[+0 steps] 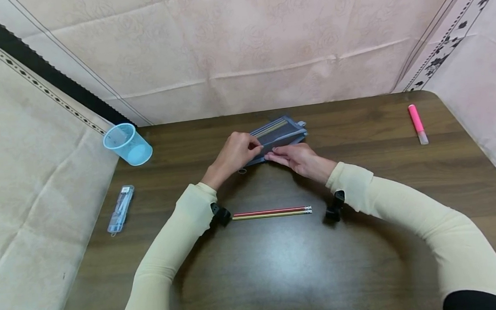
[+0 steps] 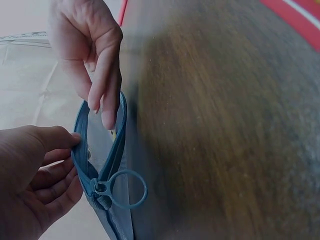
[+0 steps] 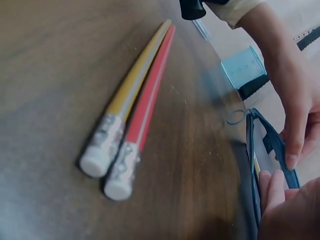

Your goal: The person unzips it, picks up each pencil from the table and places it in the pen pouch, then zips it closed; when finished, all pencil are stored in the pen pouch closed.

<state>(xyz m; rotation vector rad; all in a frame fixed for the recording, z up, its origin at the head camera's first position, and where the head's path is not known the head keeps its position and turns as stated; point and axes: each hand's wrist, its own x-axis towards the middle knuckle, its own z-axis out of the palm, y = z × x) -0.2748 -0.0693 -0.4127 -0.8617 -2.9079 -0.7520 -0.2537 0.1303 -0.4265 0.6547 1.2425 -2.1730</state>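
Observation:
A blue-grey zippered pencil case (image 1: 282, 134) stands near the table's back edge, its mouth unzipped. My left hand (image 1: 238, 151) pinches one edge of the opening between thumb and fingers, as the left wrist view shows. My right hand (image 1: 301, 159) reaches into the mouth with extended fingers (image 2: 107, 107); nothing is visibly gripped by it. A ring-shaped zipper pull (image 2: 145, 192) hangs at the near end. Yellowish strips show through the case's side, and a small yellow bit shows inside. In front of the hands lie a red pencil (image 3: 152, 92) and a yellow pencil (image 3: 132, 85), side by side.
A light-blue plastic cup (image 1: 138, 150) leans at the table's back left corner. Nearer on the left lies a pale-blue clear case (image 1: 121, 208). A pink marker (image 1: 416, 121) lies at the far right. Patterned cloth hangs behind the wooden table (image 1: 281, 276).

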